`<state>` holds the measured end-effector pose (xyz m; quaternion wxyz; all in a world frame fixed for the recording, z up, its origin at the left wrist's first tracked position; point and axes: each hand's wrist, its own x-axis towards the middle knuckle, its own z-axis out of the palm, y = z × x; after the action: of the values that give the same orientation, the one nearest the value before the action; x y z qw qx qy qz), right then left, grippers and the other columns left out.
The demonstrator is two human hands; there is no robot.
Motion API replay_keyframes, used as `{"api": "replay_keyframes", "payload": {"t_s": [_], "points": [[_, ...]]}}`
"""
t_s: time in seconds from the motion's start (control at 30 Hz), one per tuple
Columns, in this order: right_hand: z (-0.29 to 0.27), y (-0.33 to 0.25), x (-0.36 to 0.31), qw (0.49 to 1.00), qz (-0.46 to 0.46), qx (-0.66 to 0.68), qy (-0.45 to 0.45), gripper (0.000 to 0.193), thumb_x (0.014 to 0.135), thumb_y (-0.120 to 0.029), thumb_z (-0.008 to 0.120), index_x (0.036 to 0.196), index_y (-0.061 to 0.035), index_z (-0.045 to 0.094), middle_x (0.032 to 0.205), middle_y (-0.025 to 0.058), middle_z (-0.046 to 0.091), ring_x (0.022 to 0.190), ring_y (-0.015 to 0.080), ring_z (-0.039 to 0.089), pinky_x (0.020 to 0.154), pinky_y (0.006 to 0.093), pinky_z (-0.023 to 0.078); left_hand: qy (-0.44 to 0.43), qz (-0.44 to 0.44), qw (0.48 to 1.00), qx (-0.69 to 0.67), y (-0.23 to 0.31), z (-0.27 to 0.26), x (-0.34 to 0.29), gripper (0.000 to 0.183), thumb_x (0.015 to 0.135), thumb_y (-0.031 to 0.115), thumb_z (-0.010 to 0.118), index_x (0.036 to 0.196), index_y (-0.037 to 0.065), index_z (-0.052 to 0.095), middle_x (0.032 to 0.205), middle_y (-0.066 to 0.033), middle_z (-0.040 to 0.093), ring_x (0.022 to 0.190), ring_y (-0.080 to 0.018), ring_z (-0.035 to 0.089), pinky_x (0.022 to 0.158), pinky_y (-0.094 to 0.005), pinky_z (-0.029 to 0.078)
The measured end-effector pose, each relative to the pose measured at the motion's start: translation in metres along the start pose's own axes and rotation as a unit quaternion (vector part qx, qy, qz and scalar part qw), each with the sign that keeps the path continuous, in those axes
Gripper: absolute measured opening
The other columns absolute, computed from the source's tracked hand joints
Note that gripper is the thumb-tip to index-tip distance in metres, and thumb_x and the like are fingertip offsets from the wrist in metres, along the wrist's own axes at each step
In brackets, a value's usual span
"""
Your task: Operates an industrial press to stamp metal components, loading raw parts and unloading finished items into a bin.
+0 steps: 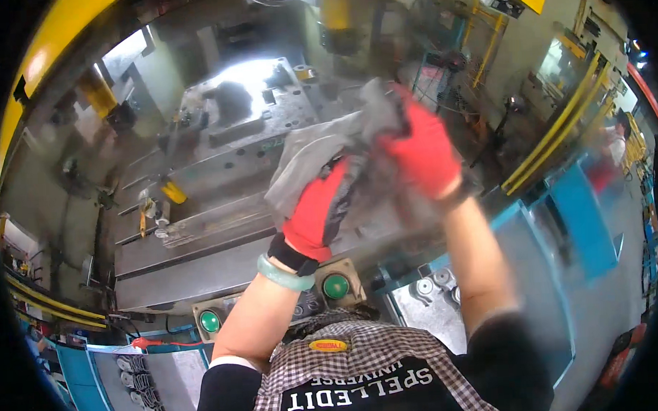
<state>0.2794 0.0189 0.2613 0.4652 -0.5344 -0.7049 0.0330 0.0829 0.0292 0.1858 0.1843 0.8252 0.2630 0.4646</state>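
A crumpled grey cloth [306, 159] is stretched up between my two hands over the machine bed. My left hand [320, 209], in a red glove with a black palm, is closed on the cloth's lower part. Higher and to the right, my right hand [423, 148], in a matching glove, grips the cloth's upper end; it is smeared by motion and its fingers are partly hidden. Beneath them lies the large flat metal bed [200, 253] of a press-like machine, with a metal die plate [246, 118] farther back.
A yellow-handled brush [143, 223] and a yellow cylinder [173, 192] lie on the bed's left side. Two green push buttons [336, 286] sit at the near edge. Round metal parts rest on a tray [427, 314]; darker parts [141, 386] lie lower left. Yellow guard bars [558, 129] stand right.
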Motion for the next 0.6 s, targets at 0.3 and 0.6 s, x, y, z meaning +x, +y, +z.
{"api": "replay_keyframes", "payload": {"t_s": [0.3, 0.6], "points": [[-0.132, 0.125, 0.038, 0.963, 0.045, -0.039, 0.264, 0.055, 0.079, -0.028, 0.064, 0.124, -0.0018, 0.046, 0.115, 0.0172, 0.057, 0.106, 0.0299, 0.054, 0.090, 0.0348, 0.040, -0.094, -0.327, 0.794, -0.504, -0.024, 0.048, -0.074, 0.031, 0.092, 0.015, 0.047, 0.120, 0.002, 0.051, 0.116, -0.0105, 0.056, 0.104, -0.0193, 0.054, 0.088, -0.0301, 0.044], [-0.097, 0.263, 0.021, 0.977, 0.168, -0.037, 0.129, 0.070, 0.079, -0.044, 0.060, 0.134, -0.0082, 0.036, 0.127, 0.0175, 0.049, 0.119, 0.0303, 0.046, 0.097, 0.0359, 0.035, -0.023, -0.491, 0.858, -0.148, -0.102, 0.066, -0.167, 0.040, 0.082, 0.032, 0.060, 0.104, -0.001, 0.057, 0.098, -0.0135, 0.062, 0.089, -0.0185, 0.058, 0.077, -0.0312, 0.045]]}}
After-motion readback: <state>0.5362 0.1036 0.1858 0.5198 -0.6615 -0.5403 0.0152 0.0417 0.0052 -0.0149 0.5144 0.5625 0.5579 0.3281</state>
